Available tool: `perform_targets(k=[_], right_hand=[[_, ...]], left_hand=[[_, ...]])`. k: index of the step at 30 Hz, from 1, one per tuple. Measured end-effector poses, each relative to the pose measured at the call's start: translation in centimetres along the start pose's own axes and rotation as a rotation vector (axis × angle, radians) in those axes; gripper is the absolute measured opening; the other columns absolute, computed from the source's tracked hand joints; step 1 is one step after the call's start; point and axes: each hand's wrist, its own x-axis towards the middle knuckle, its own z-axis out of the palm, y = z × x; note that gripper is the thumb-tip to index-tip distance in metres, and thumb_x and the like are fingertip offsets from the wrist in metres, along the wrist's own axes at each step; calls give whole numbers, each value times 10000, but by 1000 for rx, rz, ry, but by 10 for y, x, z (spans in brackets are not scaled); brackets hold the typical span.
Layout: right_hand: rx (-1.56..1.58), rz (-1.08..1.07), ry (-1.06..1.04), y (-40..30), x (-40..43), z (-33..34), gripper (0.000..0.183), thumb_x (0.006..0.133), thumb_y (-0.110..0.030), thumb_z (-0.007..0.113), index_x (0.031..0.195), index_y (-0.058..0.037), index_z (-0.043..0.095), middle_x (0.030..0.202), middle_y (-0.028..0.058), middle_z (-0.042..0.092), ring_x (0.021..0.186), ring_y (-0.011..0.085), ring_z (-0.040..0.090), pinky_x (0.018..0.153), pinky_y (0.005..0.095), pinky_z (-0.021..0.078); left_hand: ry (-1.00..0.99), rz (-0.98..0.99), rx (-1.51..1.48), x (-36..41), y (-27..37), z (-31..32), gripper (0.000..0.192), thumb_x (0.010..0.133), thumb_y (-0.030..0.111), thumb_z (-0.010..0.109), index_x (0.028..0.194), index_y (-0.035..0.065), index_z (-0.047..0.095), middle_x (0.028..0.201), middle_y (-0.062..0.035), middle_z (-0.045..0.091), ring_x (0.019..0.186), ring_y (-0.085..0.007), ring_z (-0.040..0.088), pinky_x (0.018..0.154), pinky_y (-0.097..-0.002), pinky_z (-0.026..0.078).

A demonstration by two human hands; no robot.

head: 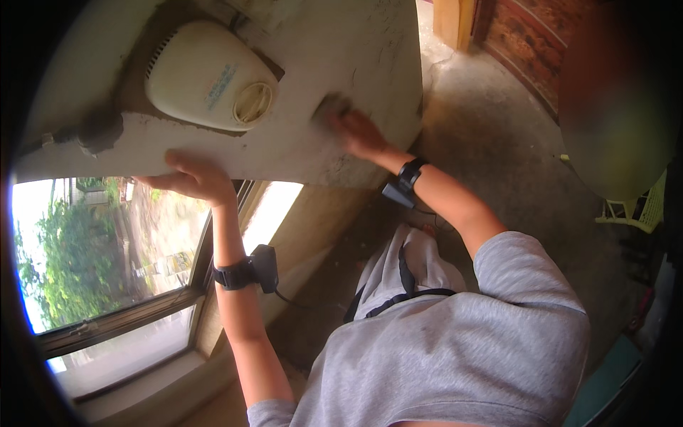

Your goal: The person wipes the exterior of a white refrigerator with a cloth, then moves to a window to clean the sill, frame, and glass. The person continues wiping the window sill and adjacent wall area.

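My right hand [355,131] is blurred and holds a dark scrubbing pad or brush [331,109] against a pale, scuffed flat panel [309,69]; its exact kind cannot be told. At the panel's lower edge, beside the window, my left hand [195,179] rests with palm and spread fingers, the thumb lying on the surface. Between and above the hands, a cream plastic appliance housing [208,74] with a round knob [252,105] and side vents sits in a cutout with dark, rough edges. Dark grime and a pipe or cable [69,136] show left of it.
A framed window [128,315] lies at the left below the panel, with a tree outside. A concrete floor [480,117] spreads at the right, by a wooden post [451,24] and a reddish wall [525,58]. A yellow-green plastic chair [637,211] stands at far right, behind a blurred shape.
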Motion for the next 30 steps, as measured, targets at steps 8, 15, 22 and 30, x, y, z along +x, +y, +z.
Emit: perform_targets(k=[8, 15, 22, 30], right_hand=[[239, 947, 104, 33, -24, 18, 825, 876, -152, 534, 1471, 8, -15, 1461, 337, 197, 1297, 443, 335, 1008, 420, 391], [412, 495, 116, -77, 27, -6, 807, 794, -53, 576, 1462, 22, 128, 1374, 337, 336, 1204, 473, 430, 941, 428, 433], [144, -97, -79, -137, 68, -50, 810, 716, -44, 650, 1438, -45, 281, 967, 178, 474, 788, 348, 534, 678, 421, 492], [32, -219, -39, -141, 110, -68, 806, 692, -48, 665, 1431, -140, 356, 954, 139, 511, 789, 345, 575, 671, 423, 516]], left_hand=[[9, 8, -13, 0, 6, 4, 694, 979, 395, 426, 1448, -10, 112, 1400, -266, 258, 1244, -355, 374, 1023, -450, 335], [-33, -18, -7, -2, 3, 6, 697, 987, 320, 436, 1448, -52, 68, 1481, -301, 127, 1364, -385, 215, 1106, -452, 225], [-80, 6, -163, 5, 17, -4, 610, 930, 150, 513, 1442, 0, 218, 1460, -261, 267, 1370, -393, 246, 1108, -464, 217], [-295, 231, 133, 2, -1, -57, 524, 789, 0, 547, 1304, 70, 476, 1372, -127, 467, 1311, -292, 396, 1118, -446, 271]])
